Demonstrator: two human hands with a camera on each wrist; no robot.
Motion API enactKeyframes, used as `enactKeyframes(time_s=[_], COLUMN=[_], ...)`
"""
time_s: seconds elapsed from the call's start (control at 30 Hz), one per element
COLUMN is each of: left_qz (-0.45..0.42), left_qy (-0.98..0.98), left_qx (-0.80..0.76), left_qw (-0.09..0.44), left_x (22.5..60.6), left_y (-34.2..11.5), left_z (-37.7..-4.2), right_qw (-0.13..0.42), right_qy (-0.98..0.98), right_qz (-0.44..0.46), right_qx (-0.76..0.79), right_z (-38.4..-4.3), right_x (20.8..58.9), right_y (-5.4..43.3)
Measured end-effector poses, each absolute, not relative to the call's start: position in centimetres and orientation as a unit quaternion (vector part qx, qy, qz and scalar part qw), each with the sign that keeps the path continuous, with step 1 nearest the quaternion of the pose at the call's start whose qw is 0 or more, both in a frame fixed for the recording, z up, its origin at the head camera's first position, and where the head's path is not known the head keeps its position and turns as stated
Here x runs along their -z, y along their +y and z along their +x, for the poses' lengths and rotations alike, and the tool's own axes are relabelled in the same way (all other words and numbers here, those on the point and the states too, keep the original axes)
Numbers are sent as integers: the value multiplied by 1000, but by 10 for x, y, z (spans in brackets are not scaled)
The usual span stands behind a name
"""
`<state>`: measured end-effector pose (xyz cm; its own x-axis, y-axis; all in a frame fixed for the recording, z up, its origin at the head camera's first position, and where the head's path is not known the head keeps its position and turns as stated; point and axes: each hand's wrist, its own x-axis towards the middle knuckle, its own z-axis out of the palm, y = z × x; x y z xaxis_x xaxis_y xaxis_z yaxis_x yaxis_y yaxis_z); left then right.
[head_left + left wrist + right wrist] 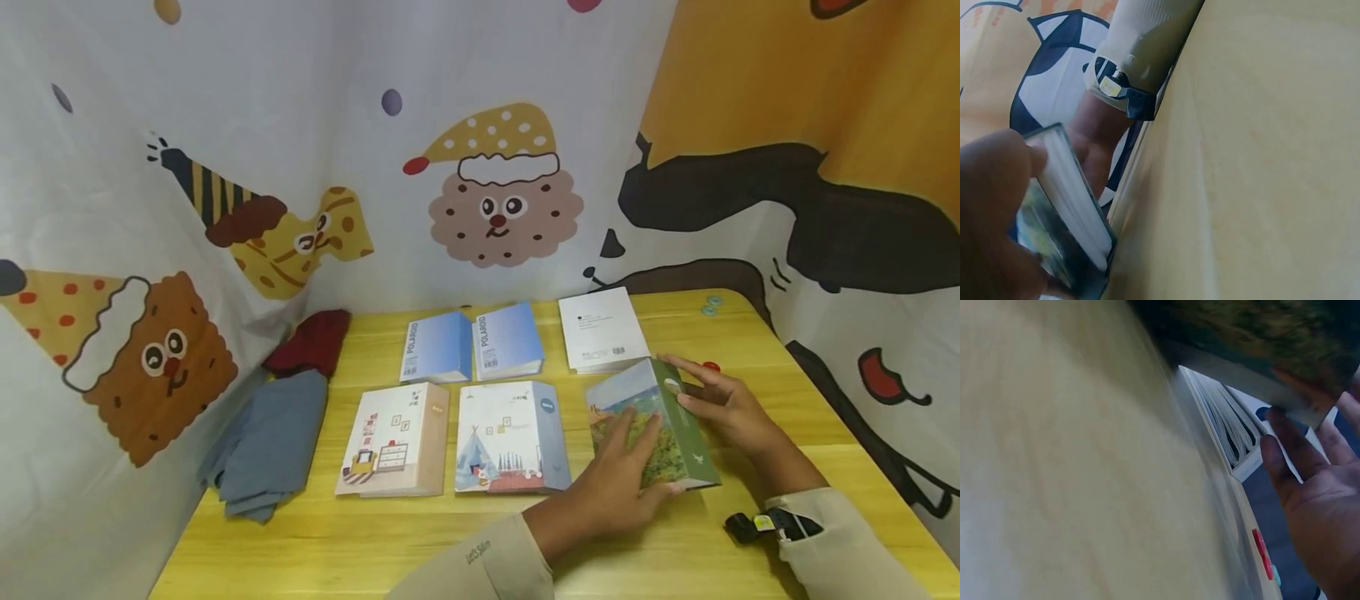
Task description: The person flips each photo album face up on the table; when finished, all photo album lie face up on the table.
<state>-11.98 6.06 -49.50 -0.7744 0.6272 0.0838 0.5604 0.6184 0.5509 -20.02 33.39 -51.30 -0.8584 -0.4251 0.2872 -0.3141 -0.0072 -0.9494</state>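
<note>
A thick photo album point(626, 400) with a landscape cover and green spine stands tilted at the table's right side. My left hand point(611, 487) holds it by the lower part, fingers spread over the cover and thumb at the bottom edge. In the left wrist view, that thumb presses by the white page block point(1079, 200). My right hand point(738, 417) touches the upper spine and top edge with fairly straight fingers. The right wrist view shows the right hand point(1329, 512) with extended fingers close under the album point(1260, 337).
Left of it stand two illustrated albums point(390, 442) point(498, 442). Behind are two blue POLAROID albums point(435, 346) point(510, 337) and a white album point(603, 329). Folded grey cloth point(273, 442) and dark red cloth point(311, 342) lie at the left. Small teal rings point(711, 306) lie far right.
</note>
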Motion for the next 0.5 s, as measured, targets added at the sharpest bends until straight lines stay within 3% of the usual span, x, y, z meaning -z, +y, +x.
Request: enactKeyframes(time_s=[0.2,0.5], left_qz=[371,377], left_qy=[851,779], left_qx=[-366,-497], left_qw=[59,61], left_x=[499,500], left_y=[60,62], left_z=[-125,-128], right_qw=[50,29], right_qy=[586,648], right_qz=[-384,-349], right_qx=[711,676], right_z=[-199,-192], right_x=[513,510], right_y=[335,325])
